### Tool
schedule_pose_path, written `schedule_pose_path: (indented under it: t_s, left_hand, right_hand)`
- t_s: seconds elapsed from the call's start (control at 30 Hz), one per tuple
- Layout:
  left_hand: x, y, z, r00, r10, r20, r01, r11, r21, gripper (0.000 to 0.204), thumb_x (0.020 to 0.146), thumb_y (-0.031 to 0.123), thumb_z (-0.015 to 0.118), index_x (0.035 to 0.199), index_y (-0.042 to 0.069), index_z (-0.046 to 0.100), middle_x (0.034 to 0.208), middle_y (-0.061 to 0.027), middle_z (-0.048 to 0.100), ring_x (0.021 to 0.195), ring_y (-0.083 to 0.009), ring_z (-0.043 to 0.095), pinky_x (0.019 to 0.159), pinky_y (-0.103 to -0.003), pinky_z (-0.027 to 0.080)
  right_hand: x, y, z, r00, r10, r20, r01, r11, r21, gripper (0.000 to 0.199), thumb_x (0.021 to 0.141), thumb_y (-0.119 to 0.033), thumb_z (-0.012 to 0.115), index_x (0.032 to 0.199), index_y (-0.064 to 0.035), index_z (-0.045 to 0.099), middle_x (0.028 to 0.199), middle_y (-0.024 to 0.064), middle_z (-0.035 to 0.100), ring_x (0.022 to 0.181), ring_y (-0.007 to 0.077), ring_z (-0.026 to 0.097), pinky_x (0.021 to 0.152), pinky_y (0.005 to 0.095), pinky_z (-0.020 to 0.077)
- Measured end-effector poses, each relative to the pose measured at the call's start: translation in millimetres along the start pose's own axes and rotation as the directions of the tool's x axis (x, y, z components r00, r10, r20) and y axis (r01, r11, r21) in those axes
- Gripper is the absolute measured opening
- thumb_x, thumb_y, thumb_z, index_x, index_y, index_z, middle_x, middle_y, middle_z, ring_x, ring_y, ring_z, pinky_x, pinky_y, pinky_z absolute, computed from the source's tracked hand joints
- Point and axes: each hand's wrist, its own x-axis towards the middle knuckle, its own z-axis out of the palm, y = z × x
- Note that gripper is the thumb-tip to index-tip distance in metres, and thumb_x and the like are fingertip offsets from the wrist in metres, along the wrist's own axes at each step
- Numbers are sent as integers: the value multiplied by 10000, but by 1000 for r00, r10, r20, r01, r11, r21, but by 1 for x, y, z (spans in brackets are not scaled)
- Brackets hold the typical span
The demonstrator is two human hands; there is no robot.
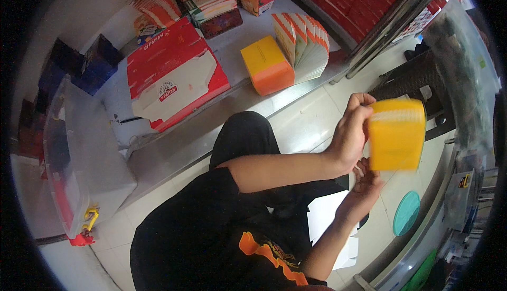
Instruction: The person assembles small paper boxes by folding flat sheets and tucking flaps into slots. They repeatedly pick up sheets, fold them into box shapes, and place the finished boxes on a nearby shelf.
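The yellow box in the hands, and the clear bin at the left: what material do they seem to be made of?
The yellow box looks like thin printed cardboard with a matt to slightly glossy finish: flat panels and folded edges, like the flat carton blanks on the table. It is blurred, so this is not certain. The clear bin looks like translucent plastic: things behind its wall show through dimly.
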Motion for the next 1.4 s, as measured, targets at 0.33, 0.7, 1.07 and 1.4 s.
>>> schedule_pose_path:
  t_s: [0.33, 0.7, 1.07, 1.4]
  left_hand:
    - [12, 11, 7, 879, 187, 438, -423, 728, 539, 575, 930, 382, 594, 1344, 8, 454, 1246, -154, 549, 1147, -271, 545, 1002, -336, 389]
    - [14, -8, -6, 894, -117, 432, -100, 889, 447, 257, 797, -27, 700, 1037, 9, 616, 1119, -135, 655, 1101, -200, 611, 985, -335, 461]
    - [25, 53, -21, 710, -203, 675, -538, 461, 705, 848, 730, 234, 825, 1415, 67, 354, 1331, -172, 500, 1246, -289, 516, 1033, -388, 429]
    - [-45, 182, -106, 880, -407, 246, -104, 341, 934, 452, 926, 35, 628, 1215, 109, 288, 1372, -107, 353, 1316, -196, 381, 1122, -348, 302]
  right_hand:
    - [28, -65, -69, 994, -81, -77, 110, 842, 529, 461, 1030, -274, 497, 1403, -9, 445, 1386, 138, 535, 1208, 246, 556, 1085, 457, 398]
    - [24, -25, -7, 857, -513, -53, 487, 839, -243, 451, 954, -79, 570, 1377, 19, 447, 1372, 212, 499, 1259, 274, 512, 1072, 409, 411]
    - [55, -30, 3, 993, 117, 2, -109, 917, 384, 474, 1021, -336, 472, 1386, -35, 444, 1331, 142, 553, 1244, 268, 539, 1039, 445, 448]
    - [37, 3, 108, 557, -270, 786, 462, 886, -24, 652, 849, -277, 685, 1412, -22, 478, 1368, 214, 552, 1297, 341, 517, 1091, 403, 361]
